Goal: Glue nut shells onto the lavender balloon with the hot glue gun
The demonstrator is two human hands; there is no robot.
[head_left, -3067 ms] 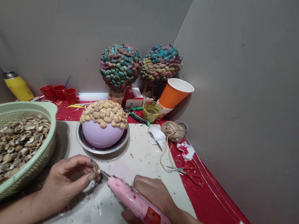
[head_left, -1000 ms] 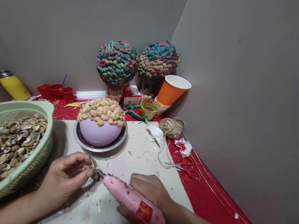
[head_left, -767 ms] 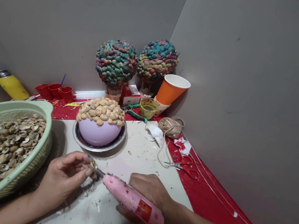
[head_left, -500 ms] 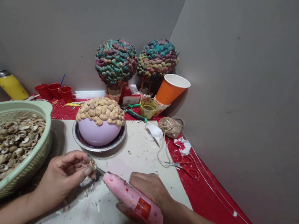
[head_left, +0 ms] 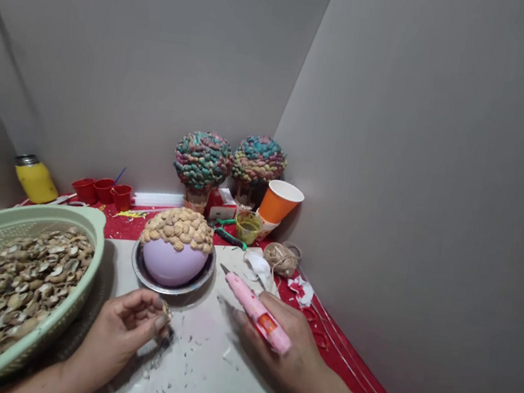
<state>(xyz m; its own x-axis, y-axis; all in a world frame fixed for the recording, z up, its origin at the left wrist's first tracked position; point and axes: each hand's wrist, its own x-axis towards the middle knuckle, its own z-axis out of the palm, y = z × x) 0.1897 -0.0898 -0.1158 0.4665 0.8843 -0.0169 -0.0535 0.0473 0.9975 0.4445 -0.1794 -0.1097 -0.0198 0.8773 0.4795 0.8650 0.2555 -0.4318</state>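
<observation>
Between thumb and fingers, my left hand [head_left: 129, 331] pinches a peanut shell [head_left: 168, 312] over the white work surface [head_left: 198, 370]. My right hand [head_left: 284, 336] is wrapped round a pink glue gun [head_left: 256, 309], its dark nozzle angled up and left, apart from the shell. Just beyond my hands, a lilac balloon [head_left: 174, 265] rests in a metal bowl [head_left: 148, 278]. Peanut shells [head_left: 179, 227] cover the balloon's upper part. At my left stands a green colander [head_left: 94, 244] holding many loose peanut shells [head_left: 9, 291].
At the back are two colourful shell-covered balls [head_left: 203, 161] on stands, an orange paper cup [head_left: 276, 205], red cups [head_left: 104, 189], green-handled pliers [head_left: 231, 238] and a yellow bottle [head_left: 36, 181]. Twine [head_left: 281, 259] lies at the right, near a grey wall [head_left: 411, 211].
The glue gun has moved away from the shell, to the right, and its nozzle now points more upward. My left hand still pinches the shell. The view has tilted up.
</observation>
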